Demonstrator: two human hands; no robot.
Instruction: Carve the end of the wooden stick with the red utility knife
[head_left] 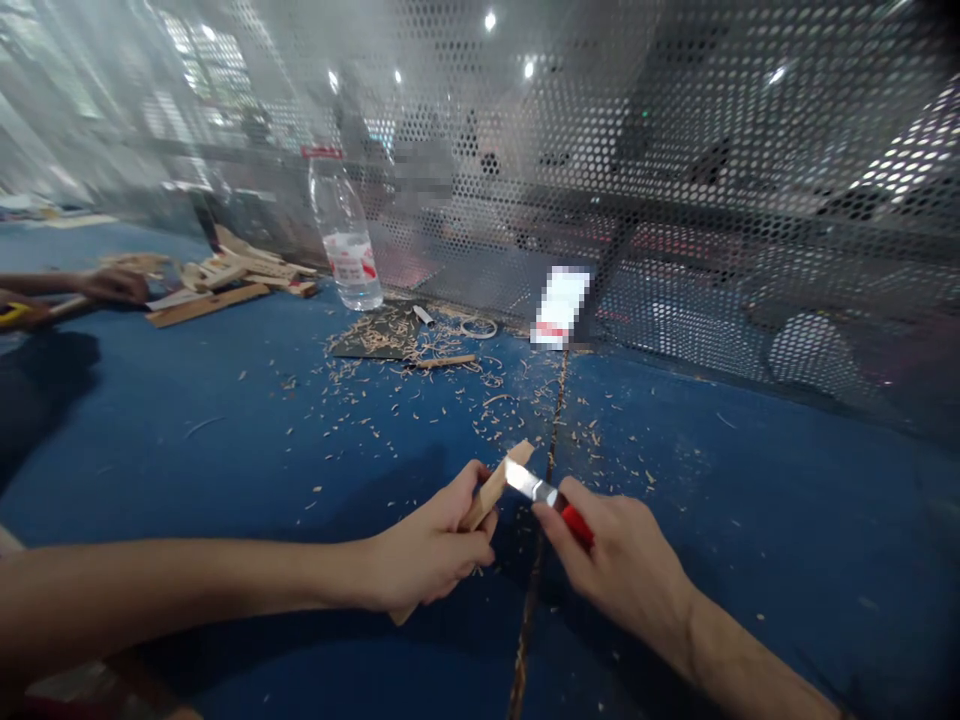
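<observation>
My left hand (442, 535) is closed around a narrow wooden stick (491, 492), whose pale cut tip points up and away from me. The stick's lower end shows beneath the palm. In my right hand (622, 540) is a utility knife (576, 522) with a red handle. Its bright metal blade lies against the stick near the tip, or just in front of it; contact is hard to make out. Wood shavings (495, 400) are scattered over the blue tabletop (247, 440) beyond both hands.
A clear plastic bottle (349, 250) stands at the back beside a pile of wood pieces (240, 270). A dark mat (375, 335), a pencil-like stick (446, 361) and a phone (559, 305) lie before the perforated metal screen (697, 220). Another person's hand (116, 285) is at far left.
</observation>
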